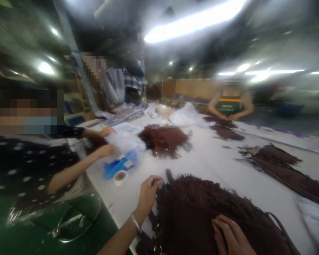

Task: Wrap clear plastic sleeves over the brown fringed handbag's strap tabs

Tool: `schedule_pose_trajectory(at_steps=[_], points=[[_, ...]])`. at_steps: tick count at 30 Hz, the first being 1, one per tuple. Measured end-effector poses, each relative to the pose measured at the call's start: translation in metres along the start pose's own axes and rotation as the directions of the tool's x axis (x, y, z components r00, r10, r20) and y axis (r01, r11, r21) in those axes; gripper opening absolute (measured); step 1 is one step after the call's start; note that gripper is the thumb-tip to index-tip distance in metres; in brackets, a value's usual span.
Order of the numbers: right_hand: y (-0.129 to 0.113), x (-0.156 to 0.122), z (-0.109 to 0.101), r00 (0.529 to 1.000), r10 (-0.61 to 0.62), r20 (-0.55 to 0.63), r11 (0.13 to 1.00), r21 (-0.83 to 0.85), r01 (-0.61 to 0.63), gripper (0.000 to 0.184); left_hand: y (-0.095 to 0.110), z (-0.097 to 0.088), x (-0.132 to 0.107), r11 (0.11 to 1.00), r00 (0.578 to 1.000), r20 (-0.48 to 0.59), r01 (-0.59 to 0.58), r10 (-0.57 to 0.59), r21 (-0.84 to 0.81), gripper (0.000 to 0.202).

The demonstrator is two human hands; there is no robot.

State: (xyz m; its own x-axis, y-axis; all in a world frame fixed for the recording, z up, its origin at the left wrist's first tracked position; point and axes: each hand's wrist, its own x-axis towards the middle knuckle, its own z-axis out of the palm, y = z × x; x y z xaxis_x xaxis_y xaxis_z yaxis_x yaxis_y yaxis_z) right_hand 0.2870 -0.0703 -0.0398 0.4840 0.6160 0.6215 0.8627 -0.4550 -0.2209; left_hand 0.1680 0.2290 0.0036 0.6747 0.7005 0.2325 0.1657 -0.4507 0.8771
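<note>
Brown fringed bag (199,205) at 6 o'clock on the white table (218,166): I see my left hand (148,195) pinching its 9 o'clock edge and my right hand (230,236) lying flat and open on top.

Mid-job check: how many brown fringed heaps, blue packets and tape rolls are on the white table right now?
Brown fringed heaps: 4 (the far one is blurred and may be two pieces)
Blue packets: 1
Tape rolls: 1
Total: 6
</note>
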Motion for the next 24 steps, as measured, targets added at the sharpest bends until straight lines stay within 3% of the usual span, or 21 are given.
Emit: schedule_pose_trajectory(at_steps=[4,7,10,12,14,16,18,21,22,24], points=[[-0.037,0.013,-0.024,0.982,0.183,0.056,0.970,0.153,-0.189,0.025,0.033,-0.035,-0.085,0.966,0.998,-0.008,0.058,-0.062,-0.251,0.019],[-0.084,0.020,-0.048,0.928,0.338,0.158,0.846,0.381,-0.373,0.027,0.050,-0.057,-0.131,0.917,0.993,0.008,0.110,-0.116,-0.383,0.015],[-0.131,0.022,-0.070,0.884,0.304,0.355,0.627,0.624,-0.466,0.039,0.063,-0.071,-0.162,0.941,0.998,0.029,0.067,-0.061,-0.332,0.013],[-0.154,0.022,-0.080,0.857,0.213,0.470,0.412,0.752,-0.515,0.048,0.072,-0.077,-0.176,0.957,0.998,0.070,0.019,0.001,-0.289,0.014],[-0.168,0.021,-0.087,0.833,0.124,0.540,0.189,0.811,-0.554,0.056,0.081,-0.081,-0.187,0.965,0.990,0.129,-0.019,0.055,-0.261,0.016],[-0.175,0.020,-0.091,0.821,0.066,0.568,0.039,0.820,-0.571,0.063,0.089,-0.084,-0.196,0.972,0.978,0.186,-0.053,0.098,-0.228,0.019],[-0.176,0.018,-0.095,0.812,0.050,0.582,0.017,0.812,-0.583,0.060,0.094,-0.085,-0.202,0.976,0.966,0.225,-0.078,0.123,-0.201,0.020],[-0.176,0.010,-0.101,0.793,0.117,0.598,0.083,0.790,-0.608,0.041,0.095,-0.080,-0.210,0.964,0.976,0.210,0.004,0.054,-0.266,0.011],[-0.175,0.007,-0.103,0.784,0.156,0.601,0.084,0.783,-0.616,0.037,0.094,-0.076,-0.213,0.933,0.978,0.208,0.068,0.007,-0.352,0.014],[-0.176,-0.004,-0.104,0.766,0.236,0.598,0.035,0.783,-0.621,0.035,0.089,-0.066,-0.219,0.800,0.969,0.236,0.196,-0.070,-0.567,0.039]])
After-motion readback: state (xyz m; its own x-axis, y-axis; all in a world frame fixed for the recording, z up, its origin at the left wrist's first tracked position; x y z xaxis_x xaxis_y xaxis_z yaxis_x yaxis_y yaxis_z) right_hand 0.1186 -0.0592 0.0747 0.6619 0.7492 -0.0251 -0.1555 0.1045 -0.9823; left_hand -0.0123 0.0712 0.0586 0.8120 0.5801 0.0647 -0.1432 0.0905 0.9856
